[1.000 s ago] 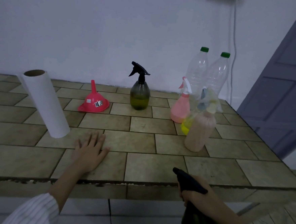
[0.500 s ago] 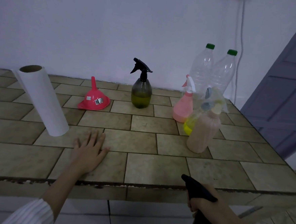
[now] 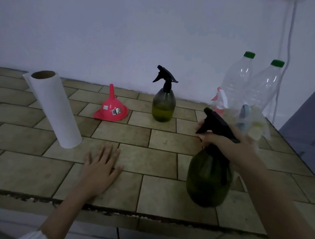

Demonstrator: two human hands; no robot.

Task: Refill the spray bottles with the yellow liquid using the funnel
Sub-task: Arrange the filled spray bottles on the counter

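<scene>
Spray bottle (image 3: 209, 179) raised, right hand (image 3: 231, 145) gripping neck

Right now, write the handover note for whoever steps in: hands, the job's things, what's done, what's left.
Left hand: flat on the tiled counter, holding nothing.
Right hand: grips the neck of a dark green spray bottle with black trigger head, over the counter's front right; whether its base touches down is unclear.
Pink funnel: upside down at the back, unused.
Second dark spray bottle: upright beside the funnel, yellowish liquid low inside.
Two clear green-capped bottles: back right, capped.
Done: no pouring evident.
Left: uncap, set funnel, refill.
</scene>
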